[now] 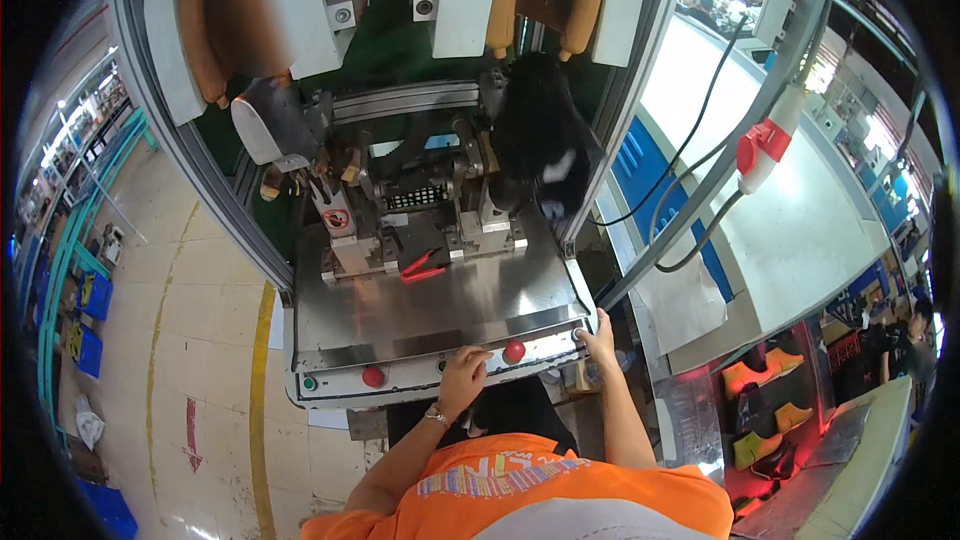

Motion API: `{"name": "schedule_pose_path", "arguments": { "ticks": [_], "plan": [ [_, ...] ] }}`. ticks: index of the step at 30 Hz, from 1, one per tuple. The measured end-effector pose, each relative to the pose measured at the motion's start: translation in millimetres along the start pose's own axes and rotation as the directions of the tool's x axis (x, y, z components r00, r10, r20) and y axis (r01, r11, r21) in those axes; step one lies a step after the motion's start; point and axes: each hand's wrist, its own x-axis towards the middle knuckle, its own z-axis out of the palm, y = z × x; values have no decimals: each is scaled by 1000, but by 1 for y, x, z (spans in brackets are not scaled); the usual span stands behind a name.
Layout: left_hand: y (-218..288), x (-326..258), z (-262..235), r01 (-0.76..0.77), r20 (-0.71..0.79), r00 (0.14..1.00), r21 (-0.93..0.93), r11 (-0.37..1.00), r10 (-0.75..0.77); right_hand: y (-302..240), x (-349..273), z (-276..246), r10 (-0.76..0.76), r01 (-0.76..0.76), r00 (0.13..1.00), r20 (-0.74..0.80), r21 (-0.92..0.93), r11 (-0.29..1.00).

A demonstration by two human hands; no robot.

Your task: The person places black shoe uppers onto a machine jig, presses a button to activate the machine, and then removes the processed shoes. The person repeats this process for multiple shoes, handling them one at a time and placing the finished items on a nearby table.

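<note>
My left hand point(463, 377) is at the front panel point(405, 375) of a machine, its fingers curled together beside a red push button point(514, 351); what the fingers hold, if anything, is hidden. At the panel's right end, my right hand point(599, 342) has its fingers stretched up along the edge. Its thumb is at a small round button point(580, 334). Left of my left hand are another red button point(373, 376) and a green button point(309, 383). A red-handled hand tool point(424, 267) lies on the metal table point(500, 290) behind the panel.
Metal clamps point(345, 240) and a black, glossy shape point(545, 130) stand at the machine's back, below curved tan pads point(590, 0). To the right are a pale bench point(790, 220), hanging cables with a red plug point(762, 148), and orange-lit shoe-like shapes point(765, 370) on a rack.
</note>
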Motion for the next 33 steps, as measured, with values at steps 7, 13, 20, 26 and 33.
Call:
{"name": "schedule_pose_path", "arguments": {
  "ticks": [7,13,20,26,33],
  "plan": [
    [-5,-5,2,45,-33,998,-92,995,-48,11,0,2,-30,30,999,-32,-14,999],
    [1,-3,3,34,-21,999,-110,993,-36,31,3,10,-82,67,978,-191,-83,994],
    [0,-3,0,39,1,999,-66,997,-39,-6,-16,24,-95,9,913,-397,-214,977],
    [0,-4,-1,-2,42,999,-11,1000,2,-15,-20,29,-184,35,856,-484,-299,954],
    [-17,-15,20,-26,60,998,58,998,22,7,-24,22,-206,132,843,-497,-180,975]
  ]
}}
